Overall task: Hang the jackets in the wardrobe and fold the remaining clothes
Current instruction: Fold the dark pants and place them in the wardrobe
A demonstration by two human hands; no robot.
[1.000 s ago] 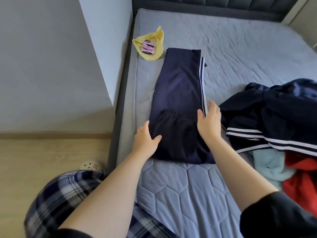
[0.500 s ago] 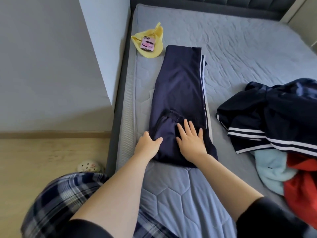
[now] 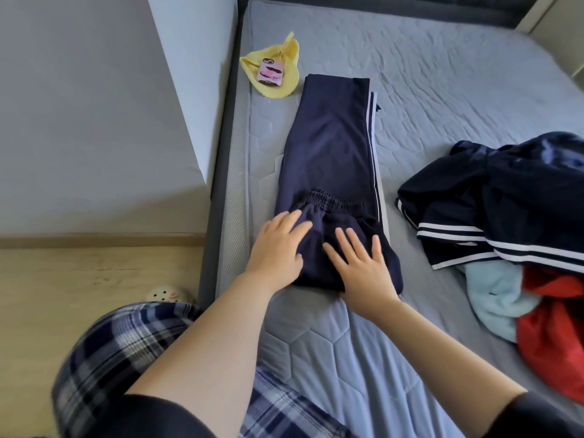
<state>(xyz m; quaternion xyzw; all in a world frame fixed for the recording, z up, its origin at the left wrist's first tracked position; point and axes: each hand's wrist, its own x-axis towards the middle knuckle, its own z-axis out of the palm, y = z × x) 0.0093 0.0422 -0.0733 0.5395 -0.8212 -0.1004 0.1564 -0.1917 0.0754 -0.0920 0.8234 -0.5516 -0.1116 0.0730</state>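
Navy track trousers (image 3: pixel 331 147) with white side stripes lie lengthwise on the grey mattress (image 3: pixel 442 90), their waistband end folded over the legs near me. My left hand (image 3: pixel 278 248) lies flat on the left part of that folded end, fingers straight. My right hand (image 3: pixel 360 267) presses flat on the right part, fingers spread. To the right sits a heap of clothes: a navy jacket with white stripes (image 3: pixel 505 203), a light blue garment (image 3: pixel 496 295) and a red garment (image 3: pixel 556 330).
A yellow cloth (image 3: pixel 281 80) with a pink phone (image 3: pixel 270 72) on it lies at the mattress's far left. A grey wall block (image 3: pixel 192 74) stands left of the bed. Wooden floor (image 3: pixel 79 279) and a pale slipper (image 3: pixel 167 294) are at left. My plaid trouser leg (image 3: pixel 126 349) is below.
My right hand left the trousers' right edge and came down flat on the folded waistband end. My left hand slid from the left edge onto the fabric.
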